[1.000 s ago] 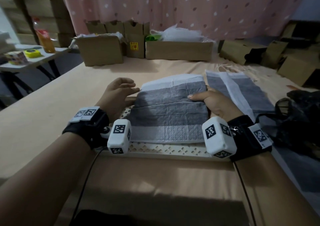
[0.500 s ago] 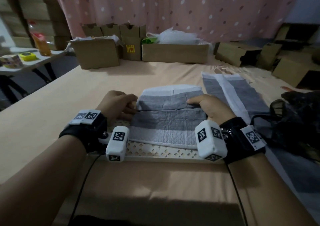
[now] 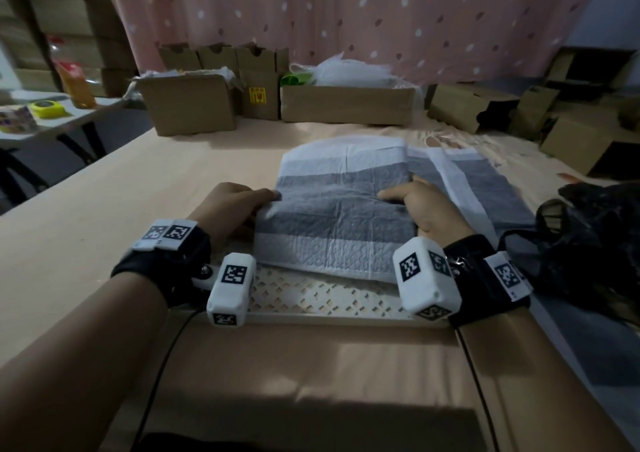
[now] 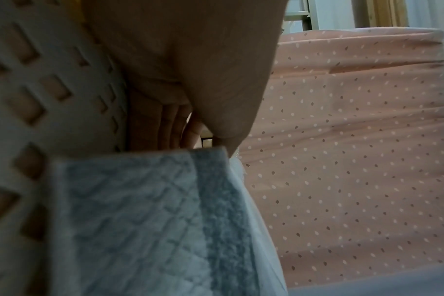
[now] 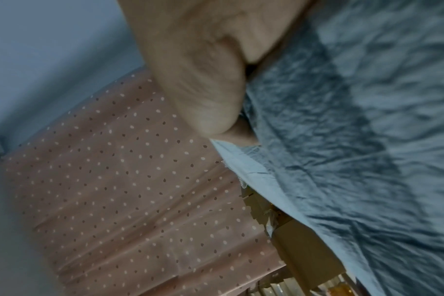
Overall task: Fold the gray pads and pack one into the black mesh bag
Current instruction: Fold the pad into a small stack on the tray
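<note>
A gray pad (image 3: 337, 214) with white borders lies partly folded on a white perforated board (image 3: 313, 295) in front of me. My left hand (image 3: 235, 203) pinches the pad's left edge, thumb on top; the left wrist view shows the quilted pad (image 4: 145, 220) below that hand (image 4: 185, 80). My right hand (image 3: 420, 205) grips the pad's right edge, thumb on the gray face and fingers under it; the right wrist view shows the hand (image 5: 203, 90) against the pad (image 5: 355, 140). A second gray pad (image 3: 485, 184) lies flat to the right. The black mesh bag (image 3: 595, 243) sits crumpled at the far right.
Cardboard boxes (image 3: 188, 105) line the far edge of the peach-covered table (image 3: 86, 216), with more boxes (image 3: 571, 122) at the back right. A small side table (image 3: 52, 119) with a yellow tape roll stands at the left. A dotted pink curtain (image 3: 346, 18) hangs behind.
Both hands took hold of the pad's side edges; the left hand went from open beside it to pinching it. The pad's near part has shifted away from me on the board.
</note>
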{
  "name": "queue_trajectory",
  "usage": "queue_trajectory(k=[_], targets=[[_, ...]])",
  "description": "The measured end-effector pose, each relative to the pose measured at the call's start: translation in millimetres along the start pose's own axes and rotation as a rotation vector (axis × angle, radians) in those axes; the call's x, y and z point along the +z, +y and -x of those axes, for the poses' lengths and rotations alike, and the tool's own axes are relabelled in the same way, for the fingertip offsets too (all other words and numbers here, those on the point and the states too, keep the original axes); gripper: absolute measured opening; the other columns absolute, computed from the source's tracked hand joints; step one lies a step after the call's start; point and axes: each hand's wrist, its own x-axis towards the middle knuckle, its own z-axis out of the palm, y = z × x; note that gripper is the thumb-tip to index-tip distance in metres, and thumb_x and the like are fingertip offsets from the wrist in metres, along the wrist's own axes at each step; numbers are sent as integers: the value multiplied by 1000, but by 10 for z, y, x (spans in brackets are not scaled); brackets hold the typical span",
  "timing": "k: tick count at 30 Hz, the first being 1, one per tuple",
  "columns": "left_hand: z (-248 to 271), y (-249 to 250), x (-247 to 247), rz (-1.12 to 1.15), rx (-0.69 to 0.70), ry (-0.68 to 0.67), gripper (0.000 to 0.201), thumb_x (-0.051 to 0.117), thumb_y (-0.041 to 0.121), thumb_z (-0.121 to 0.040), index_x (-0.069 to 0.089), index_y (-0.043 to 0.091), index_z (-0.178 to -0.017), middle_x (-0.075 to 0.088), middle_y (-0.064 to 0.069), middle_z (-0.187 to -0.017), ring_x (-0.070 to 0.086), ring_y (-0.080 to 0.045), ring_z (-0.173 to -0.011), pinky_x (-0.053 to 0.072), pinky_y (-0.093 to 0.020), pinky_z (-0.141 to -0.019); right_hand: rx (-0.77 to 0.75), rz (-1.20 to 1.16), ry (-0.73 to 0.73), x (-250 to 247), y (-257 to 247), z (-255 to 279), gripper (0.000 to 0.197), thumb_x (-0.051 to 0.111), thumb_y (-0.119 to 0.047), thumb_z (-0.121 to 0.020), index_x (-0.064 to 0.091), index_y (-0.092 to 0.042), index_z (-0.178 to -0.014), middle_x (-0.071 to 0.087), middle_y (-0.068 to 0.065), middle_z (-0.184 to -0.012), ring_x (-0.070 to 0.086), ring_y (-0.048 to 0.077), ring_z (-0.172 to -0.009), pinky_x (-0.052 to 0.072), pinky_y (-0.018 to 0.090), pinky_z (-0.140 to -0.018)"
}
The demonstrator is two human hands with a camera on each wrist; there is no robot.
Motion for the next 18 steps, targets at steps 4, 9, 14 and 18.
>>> queue_trajectory(k=[4,9,14,18], targets=[[21,49,2,105,-74,-111,52,72,54,-82,75,4,-99,76,-19,-95,74,-36,-85,60,-51,-80,-27,-99,-7,-20,-5,12,39,70,-15,-80,69,-17,-120,74,14,-114,66,42,-110,48,63,-101],[37,71,-34,255,-171,-299,68,62,67,-82,68,12,-123,71,-16,-119,68,-34,-110,51,-51,-99,-25,-52,-36,2,-41,25,24,66,-8,-91,67,-10,-115,74,12,-109,66,36,-104,57,46,-90],[53,88,-1,184,-113,-217,31,67,28,-92,71,0,-106,69,-29,-110,71,-33,-76,59,-47,-75,29,34,-117,50,-21,19,29,62,0,-95,61,4,-124,68,20,-120,66,29,-99,54,33,-80],[28,49,-45,201,-33,-184,29,63,12,-92,66,-7,-113,67,-31,-114,68,-38,-89,58,-51,-84,38,19,-134,46,-37,46,13,62,-2,-96,65,0,-109,70,13,-108,66,26,-96,55,23,-68]])
